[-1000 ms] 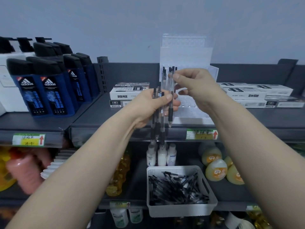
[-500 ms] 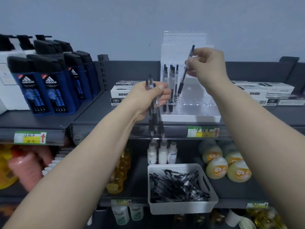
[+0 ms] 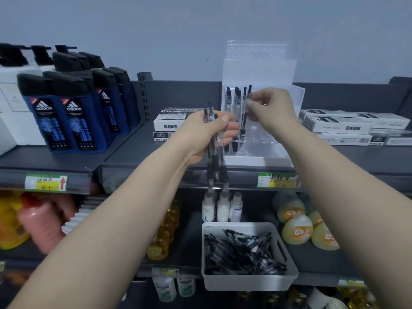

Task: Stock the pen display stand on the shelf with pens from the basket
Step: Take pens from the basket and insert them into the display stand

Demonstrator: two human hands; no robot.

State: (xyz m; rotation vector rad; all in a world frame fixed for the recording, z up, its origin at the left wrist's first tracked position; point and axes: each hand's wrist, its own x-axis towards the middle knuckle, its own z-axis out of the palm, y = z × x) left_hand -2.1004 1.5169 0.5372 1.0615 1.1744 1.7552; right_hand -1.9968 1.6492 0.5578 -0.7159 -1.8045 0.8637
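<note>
A clear acrylic pen display stand (image 3: 265,150) sits on the grey top shelf (image 3: 133,157), with several black-capped pens (image 3: 233,101) upright at its left side. My right hand (image 3: 270,105) pinches one pen (image 3: 245,117) near its top, and the pen's tip is down at the stand's holes. My left hand (image 3: 207,134) grips a bunch of pens (image 3: 215,161) that hang down past the shelf edge, just left of the stand. On the lower shelf below stands a white basket (image 3: 249,282) full of pens.
Blue Adidas bottles (image 3: 75,117) stand at the left of the top shelf. White boxes (image 3: 169,124) lie behind my left hand and more boxes (image 3: 343,127) at the right. Small white bottles (image 3: 220,206) and orange round bottles (image 3: 298,228) flank the basket.
My right hand has come down from above the stand, lowering the single pen upright into the stand's left rows. My left hand with the bunch has barely moved.
</note>
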